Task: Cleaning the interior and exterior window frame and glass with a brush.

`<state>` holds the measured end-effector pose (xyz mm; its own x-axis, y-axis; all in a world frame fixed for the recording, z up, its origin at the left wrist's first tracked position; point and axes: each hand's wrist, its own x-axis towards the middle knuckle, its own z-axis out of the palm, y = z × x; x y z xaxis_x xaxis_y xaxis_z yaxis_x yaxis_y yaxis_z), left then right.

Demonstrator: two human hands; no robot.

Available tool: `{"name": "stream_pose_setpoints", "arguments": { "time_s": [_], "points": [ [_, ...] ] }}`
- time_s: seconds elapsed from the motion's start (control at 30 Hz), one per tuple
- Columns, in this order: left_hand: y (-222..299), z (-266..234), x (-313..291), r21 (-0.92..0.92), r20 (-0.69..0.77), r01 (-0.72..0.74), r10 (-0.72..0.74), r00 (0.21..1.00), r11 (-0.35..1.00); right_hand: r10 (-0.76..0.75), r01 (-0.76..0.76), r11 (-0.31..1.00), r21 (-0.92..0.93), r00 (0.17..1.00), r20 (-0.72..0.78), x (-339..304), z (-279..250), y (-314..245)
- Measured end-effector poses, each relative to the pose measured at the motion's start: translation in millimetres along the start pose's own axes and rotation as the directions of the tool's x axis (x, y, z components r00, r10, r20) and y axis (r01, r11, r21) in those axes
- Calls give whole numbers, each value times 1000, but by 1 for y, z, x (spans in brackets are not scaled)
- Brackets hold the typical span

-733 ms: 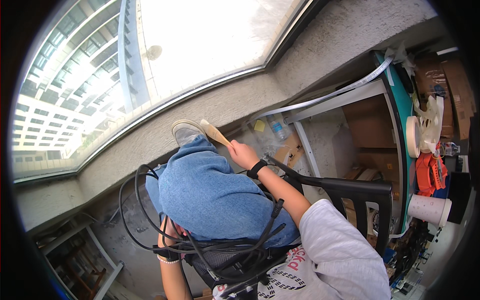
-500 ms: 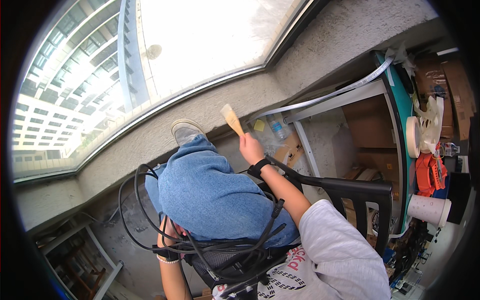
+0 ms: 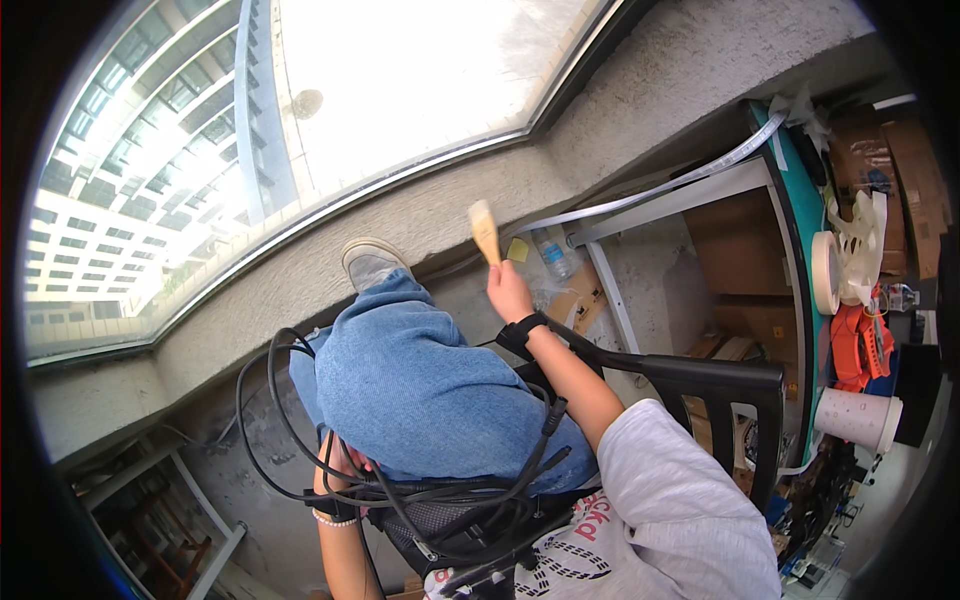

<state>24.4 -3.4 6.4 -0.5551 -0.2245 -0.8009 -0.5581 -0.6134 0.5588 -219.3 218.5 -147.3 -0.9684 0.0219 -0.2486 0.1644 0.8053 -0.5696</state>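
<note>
A flat brush [image 3: 484, 235] with a pale wooden handle and whitish bristles points up and away over the concrete sill. Its handle end is gripped in my right hand [image 3: 510, 292], which is closed and has a black band at the wrist. My left hand [image 3: 341, 456] is low beside my jeans-clad leg [image 3: 410, 400], near looped black cables [image 3: 290, 420]. The leg and cables hide its fingers. A black band and a beaded bracelet show on that wrist.
Ahead runs a concrete sill [image 3: 500, 185] below a large window. A black chair armrest [image 3: 690, 370] is under my right arm. Beyond it are a plastic bottle [image 3: 556, 258], a metal table frame [image 3: 680, 195], a tape roll [image 3: 825, 273] and a lidded cup [image 3: 858, 420].
My right hand has moved slightly to the right with the brush, which stands more upright now. My left hand and leg look unmoved.
</note>
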Motion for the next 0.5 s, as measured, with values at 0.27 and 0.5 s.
{"name": "stream_pose_setpoints", "arguments": {
  "time_s": [0.27,0.5],
  "points": [
    [6,2,0,79,31,29,-32,999,996,-354,375,926,-38,901,253,-21,3,-22],
    [4,-2,5,64,67,35,-39,997,997,-170,170,985,-25,985,24,-10,-4,-12]
  ]
}}
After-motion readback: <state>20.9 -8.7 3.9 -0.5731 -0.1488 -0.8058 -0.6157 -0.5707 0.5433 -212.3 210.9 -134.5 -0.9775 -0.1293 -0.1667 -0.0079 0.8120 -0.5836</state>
